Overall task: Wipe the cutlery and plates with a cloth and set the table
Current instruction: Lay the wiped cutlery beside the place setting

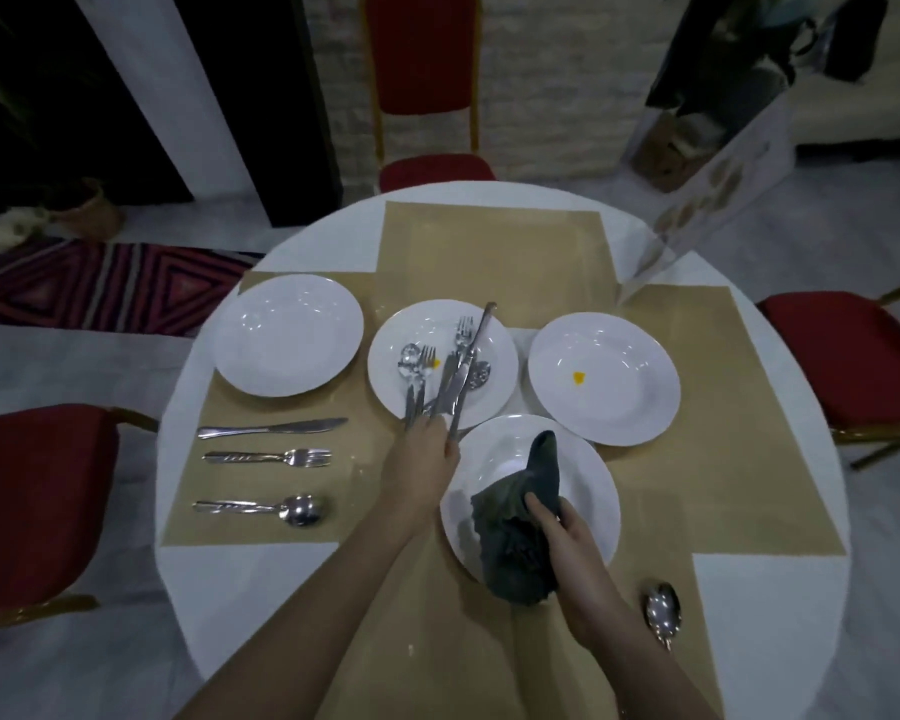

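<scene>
My right hand (567, 543) grips a dark grey cloth (520, 532) over the near white plate (593, 491). My left hand (422, 459) pinches the handle of a knife (471, 366) that lies across the middle plate (391, 366). That plate also carries forks (463, 330) and spoons (410, 356) in a loose heap. At the left a white plate (288, 335) stands alone, and below it a knife (276, 427), a fork (271, 456) and a spoon (266, 509) lie in a row. The right plate (604, 379) has a small yellow spot. One spoon (662, 613) lies at the near right.
The round white table (209, 574) has tan mats (489, 252) laid in a cross. Red chairs stand at the left (37, 501), far side (427, 96) and right (848, 361). A clear stand (707, 210) rises at the far right of the table.
</scene>
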`<state>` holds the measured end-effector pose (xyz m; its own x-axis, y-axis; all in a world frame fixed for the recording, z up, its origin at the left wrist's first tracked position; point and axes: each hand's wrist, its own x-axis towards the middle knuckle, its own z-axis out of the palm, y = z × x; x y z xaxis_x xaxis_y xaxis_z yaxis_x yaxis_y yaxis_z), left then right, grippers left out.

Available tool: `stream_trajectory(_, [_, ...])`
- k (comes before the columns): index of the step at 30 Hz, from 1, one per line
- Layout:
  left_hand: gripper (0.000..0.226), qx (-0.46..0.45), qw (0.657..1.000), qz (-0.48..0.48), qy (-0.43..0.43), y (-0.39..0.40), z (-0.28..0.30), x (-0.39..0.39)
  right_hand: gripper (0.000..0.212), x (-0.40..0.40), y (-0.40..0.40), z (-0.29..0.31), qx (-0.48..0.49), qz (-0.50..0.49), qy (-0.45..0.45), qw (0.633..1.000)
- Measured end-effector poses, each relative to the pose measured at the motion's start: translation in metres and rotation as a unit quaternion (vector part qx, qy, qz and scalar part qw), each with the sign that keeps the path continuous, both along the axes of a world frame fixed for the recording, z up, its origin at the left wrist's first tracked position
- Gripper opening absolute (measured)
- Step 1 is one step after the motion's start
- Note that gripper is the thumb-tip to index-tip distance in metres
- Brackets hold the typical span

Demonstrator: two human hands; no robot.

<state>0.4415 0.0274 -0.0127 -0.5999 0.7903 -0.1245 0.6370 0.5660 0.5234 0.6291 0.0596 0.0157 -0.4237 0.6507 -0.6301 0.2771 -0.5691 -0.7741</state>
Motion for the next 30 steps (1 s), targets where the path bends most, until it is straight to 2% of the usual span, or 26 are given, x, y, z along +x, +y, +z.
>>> stream_trajectory(5, [0.066, -0.069, 0.995, -0.058, 0.032, 0.043, -0.026, -0.021, 0.025, 0.003, -0.005, -0.004, -0.017, -0.065, -0.010, 0.998])
stream_trajectory(6, [0.066, -0.086, 0.994, -0.061, 0.030, 0.046, -0.028, -0.024, 0.025, 0.005, -0.007, -0.004, -0.020, -0.078, -0.012, 0.997])
stream_trajectory(9, [0.043, -0.124, 0.986, -0.101, 0.042, 0.053, -0.027, -0.026, 0.023, 0.009, -0.016, -0.006, -0.028, -0.114, -0.014, 0.993])
stream_trajectory(12, [0.035, -0.137, 0.976, -0.145, 0.093, 0.057, -0.022, -0.025, 0.017, 0.007, -0.022, -0.003, -0.035, -0.133, -0.018, 0.990])
stream_trajectory(16, [0.021, -0.165, 0.970, -0.159, 0.086, 0.057, -0.020, -0.028, 0.018, 0.001, -0.025, 0.000, -0.043, -0.136, -0.019, 0.990])
stream_trajectory(22, [0.020, -0.130, 0.985, -0.107, 0.045, 0.045, -0.025, -0.030, 0.024, -0.005, -0.023, 0.006, -0.046, -0.142, -0.011, 0.989])
stream_trajectory(27, [0.026, -0.068, 0.996, -0.063, 0.013, 0.040, -0.020, -0.018, 0.027, 0.000, -0.017, 0.007, -0.030, -0.121, -0.020, 0.992])
stream_trajectory(30, [0.030, -0.072, 0.995, -0.062, 0.030, 0.038, -0.020, -0.014, 0.031, 0.006, -0.018, 0.004, -0.031, -0.118, -0.023, 0.992])
